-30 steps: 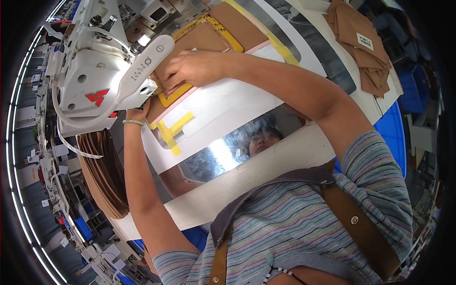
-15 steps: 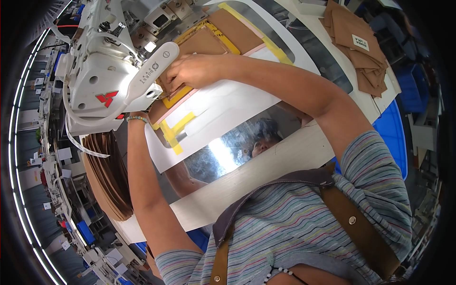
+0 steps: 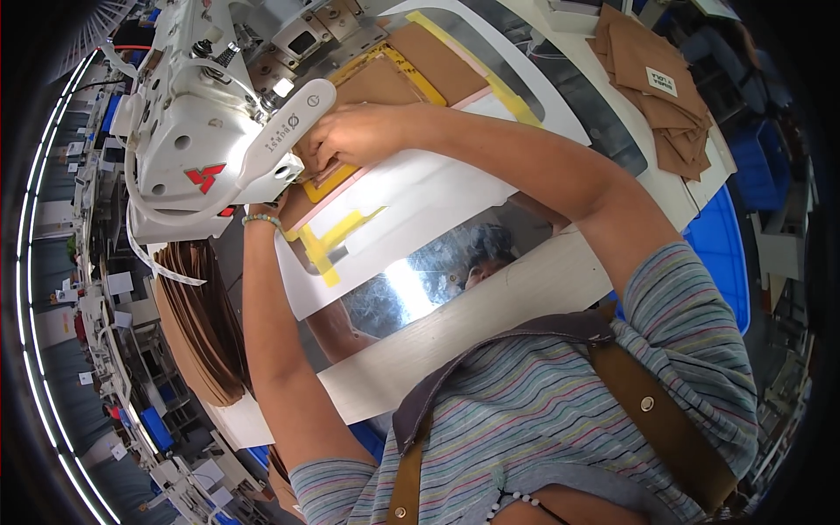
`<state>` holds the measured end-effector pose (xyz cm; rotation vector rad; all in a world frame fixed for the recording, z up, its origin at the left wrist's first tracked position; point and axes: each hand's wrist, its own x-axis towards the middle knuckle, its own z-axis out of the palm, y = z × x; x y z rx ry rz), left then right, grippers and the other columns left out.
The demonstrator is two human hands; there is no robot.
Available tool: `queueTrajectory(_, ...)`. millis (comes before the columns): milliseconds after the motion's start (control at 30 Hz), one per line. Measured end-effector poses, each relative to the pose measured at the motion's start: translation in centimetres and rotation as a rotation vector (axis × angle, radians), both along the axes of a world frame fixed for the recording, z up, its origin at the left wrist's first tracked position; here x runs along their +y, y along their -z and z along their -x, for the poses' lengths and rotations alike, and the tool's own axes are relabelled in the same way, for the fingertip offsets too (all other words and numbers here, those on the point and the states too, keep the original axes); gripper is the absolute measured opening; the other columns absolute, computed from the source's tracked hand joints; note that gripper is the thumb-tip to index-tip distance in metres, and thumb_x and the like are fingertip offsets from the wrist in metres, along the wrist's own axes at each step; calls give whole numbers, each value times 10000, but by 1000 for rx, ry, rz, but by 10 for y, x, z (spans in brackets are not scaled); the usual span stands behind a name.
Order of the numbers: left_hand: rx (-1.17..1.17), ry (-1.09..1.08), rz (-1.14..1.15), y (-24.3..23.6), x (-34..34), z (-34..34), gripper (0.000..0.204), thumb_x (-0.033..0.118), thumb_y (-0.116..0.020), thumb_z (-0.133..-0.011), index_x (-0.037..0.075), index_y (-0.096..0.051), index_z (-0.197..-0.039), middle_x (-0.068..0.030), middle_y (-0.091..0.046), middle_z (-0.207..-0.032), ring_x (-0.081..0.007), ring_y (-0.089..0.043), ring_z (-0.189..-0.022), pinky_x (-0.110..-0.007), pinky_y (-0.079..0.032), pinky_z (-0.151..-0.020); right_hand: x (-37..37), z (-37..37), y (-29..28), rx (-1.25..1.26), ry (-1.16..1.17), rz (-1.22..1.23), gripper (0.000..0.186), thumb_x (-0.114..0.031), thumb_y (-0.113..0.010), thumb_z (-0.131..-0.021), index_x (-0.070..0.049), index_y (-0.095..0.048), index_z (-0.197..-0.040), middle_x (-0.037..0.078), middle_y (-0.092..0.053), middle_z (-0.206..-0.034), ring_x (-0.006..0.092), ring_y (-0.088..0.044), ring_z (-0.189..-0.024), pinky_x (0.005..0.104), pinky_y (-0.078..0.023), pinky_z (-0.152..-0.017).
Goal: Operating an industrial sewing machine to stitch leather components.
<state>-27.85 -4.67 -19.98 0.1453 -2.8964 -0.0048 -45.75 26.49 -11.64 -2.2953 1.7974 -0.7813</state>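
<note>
My right hand lies over a brown fabric piece bordered by a yellow frame, close to the head of a white sewing machine. Its fingers are bent and drawn together on the brown fabric beside the needle area; the fingertips are partly hidden. My left hand, with a beaded bracelet at the wrist, reaches under the machine head, which hides its fingers. Beneath the work lies a white sheet with yellow tape strips and a pink strip along the fabric. A white lamp lights the spot.
Brown fabric pieces are piled at the far right of the table. A thick stack of brown pieces hangs at the left edge. A shiny panel lies in front of the sheet. A blue bin stands below at right.
The view has shifted slightly, so the machine and my left wrist appear a little further right. Both hands stay in about the same place at the machine.
</note>
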Motion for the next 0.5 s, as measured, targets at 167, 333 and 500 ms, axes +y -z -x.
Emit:
queueTrajectory(167, 21, -57, -113, 2, 12, -13, 327, 246, -669, -1031, 62, -706, -1298, -177, -743, -1277, -334, -707, -1201, -452, -561, -1040, -11, 3, 6, 214, 200, 42, 414, -130, -576, -980, -191, -754, -1348, 21, -643, -1487, 254, -529, -1426, 475, -411, -1180)
queueTrajectory(333, 192, -81, -541, -20, 53, -29, 313, 139, -688, -998, 28, -713, -1290, -224, -738, -1286, -374, -695, -1229, -447, -537, -1039, -9, 0, 3, 245, 182, 6, 458, -136, -568, -982, -205, -710, -1413, 15, -643, -1487, 264, -507, -1437, 482, -380, -1206)
queueTrajectory(500, 234, -176, -659, -50, 89, -47, 357, 69, -660, -990, -28, -664, -1334, -230, -737, -1274, -401, -690, -1212, -454, -515, -1047, 7, -8, -12, 79, 129, -77, 395, -79, -563, -968, -135, -734, -1320, 31, -655, -1476, 266, -526, -1404, 496, -386, -1200)
